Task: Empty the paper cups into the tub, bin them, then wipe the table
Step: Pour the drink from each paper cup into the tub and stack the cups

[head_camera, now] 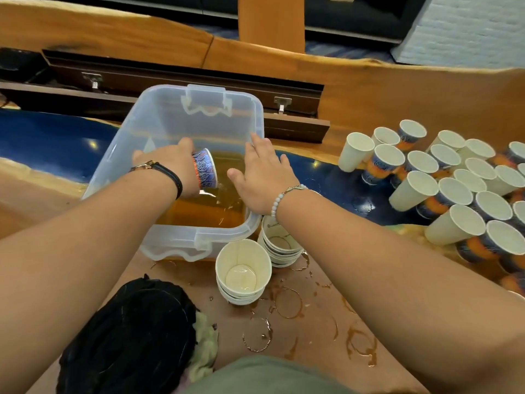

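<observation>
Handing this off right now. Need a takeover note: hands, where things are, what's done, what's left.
Left grip: holds a patterned cup tipped on its side over the tub, which holds brown liquid.
Right grip: open, over the tub's right rim, holding nothing.
Done: two stacks of emptied cups stand by the tub's near corner.
Left: bin those stacks. A cluster of leaning cups sits to the right; the interiors look empty. Ring stains mark the table. The cloth lies beside a black bag, not in hand.
</observation>
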`<state>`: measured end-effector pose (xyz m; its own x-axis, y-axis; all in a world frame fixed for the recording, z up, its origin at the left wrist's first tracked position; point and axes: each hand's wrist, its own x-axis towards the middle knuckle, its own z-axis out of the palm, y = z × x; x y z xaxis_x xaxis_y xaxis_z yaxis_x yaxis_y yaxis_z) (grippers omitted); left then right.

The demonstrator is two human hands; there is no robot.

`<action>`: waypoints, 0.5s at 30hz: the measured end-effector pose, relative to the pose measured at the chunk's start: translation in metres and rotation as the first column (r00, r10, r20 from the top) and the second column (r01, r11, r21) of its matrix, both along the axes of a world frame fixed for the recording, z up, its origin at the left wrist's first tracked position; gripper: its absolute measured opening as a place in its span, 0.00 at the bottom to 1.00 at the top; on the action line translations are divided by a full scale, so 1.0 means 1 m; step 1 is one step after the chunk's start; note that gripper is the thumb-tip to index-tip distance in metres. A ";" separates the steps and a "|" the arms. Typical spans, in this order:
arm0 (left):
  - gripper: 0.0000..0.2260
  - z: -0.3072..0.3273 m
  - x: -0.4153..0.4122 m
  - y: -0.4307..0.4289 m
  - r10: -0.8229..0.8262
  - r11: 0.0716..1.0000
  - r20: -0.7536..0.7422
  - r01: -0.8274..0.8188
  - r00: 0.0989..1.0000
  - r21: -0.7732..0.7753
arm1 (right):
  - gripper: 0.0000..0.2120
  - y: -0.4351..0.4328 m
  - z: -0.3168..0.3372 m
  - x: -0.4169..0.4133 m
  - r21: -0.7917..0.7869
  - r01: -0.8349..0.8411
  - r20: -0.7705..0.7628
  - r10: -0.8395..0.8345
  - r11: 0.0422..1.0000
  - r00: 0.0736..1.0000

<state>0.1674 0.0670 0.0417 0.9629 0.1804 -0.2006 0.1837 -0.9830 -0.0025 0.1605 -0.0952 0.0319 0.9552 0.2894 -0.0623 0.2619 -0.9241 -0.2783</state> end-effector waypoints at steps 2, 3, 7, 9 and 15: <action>0.29 -0.003 0.003 0.000 0.010 0.999 -0.045 -0.008 0.999 0.045 | 0.31 0.000 0.000 0.000 -0.007 0.002 -0.003 -0.002 1.000 1.000; 0.30 -0.003 0.004 0.000 0.011 0.998 -0.065 -0.007 0.998 0.064 | 0.30 0.000 0.001 0.000 -0.009 0.002 -0.006 -0.002 1.000 1.000; 0.32 -0.003 0.005 0.000 -0.014 0.994 -0.110 0.027 0.994 0.110 | 0.30 0.000 0.001 -0.001 -0.011 -0.002 -0.008 0.002 1.000 1.000; 0.33 -0.002 0.005 0.000 -0.021 0.993 -0.127 0.036 0.992 0.115 | 0.30 0.000 0.000 0.000 -0.010 -0.003 -0.005 0.003 1.000 1.000; 0.38 0.006 -0.001 -0.004 0.017 0.994 -0.027 -0.020 0.999 -0.109 | 0.28 0.001 0.002 0.000 -0.011 -0.019 0.002 0.019 1.000 1.000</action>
<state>0.1668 0.0629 0.0473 0.9538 0.1742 -0.2448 0.2034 -0.9740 0.0994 0.1609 -0.0943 0.0342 0.9497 0.3065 -0.0635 0.2797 -0.9221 -0.2675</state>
